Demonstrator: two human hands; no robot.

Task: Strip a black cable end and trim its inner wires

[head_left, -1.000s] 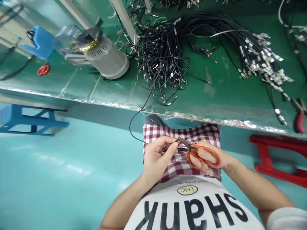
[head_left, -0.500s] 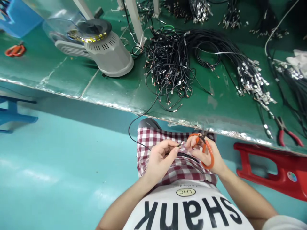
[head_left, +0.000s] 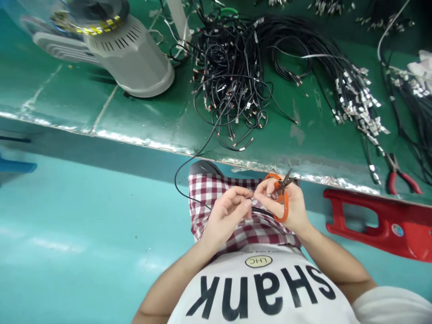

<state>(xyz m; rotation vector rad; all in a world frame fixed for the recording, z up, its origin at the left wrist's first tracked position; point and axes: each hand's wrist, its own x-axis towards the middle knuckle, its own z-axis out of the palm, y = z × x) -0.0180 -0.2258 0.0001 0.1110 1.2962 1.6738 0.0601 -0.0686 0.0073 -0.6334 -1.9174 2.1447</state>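
The left hand's (head_left: 225,218) fingers (head_left: 238,196) pinch a black cable (head_left: 261,211); just beside those fingertips, the right hand (head_left: 292,207) curls around orange scissors (head_left: 282,211), its exact grip partly hidden.

Orange-handled scissors (head_left: 285,207) just beside thin black cable (head_left: 175,182)

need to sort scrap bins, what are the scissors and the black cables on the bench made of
The scissors look like dark steel blades with glossy orange moulded plastic loop handles. The black cables seem sheathed in matte rubber or plastic, with small copper-coloured metal tips; the exact sheath material can't be told.
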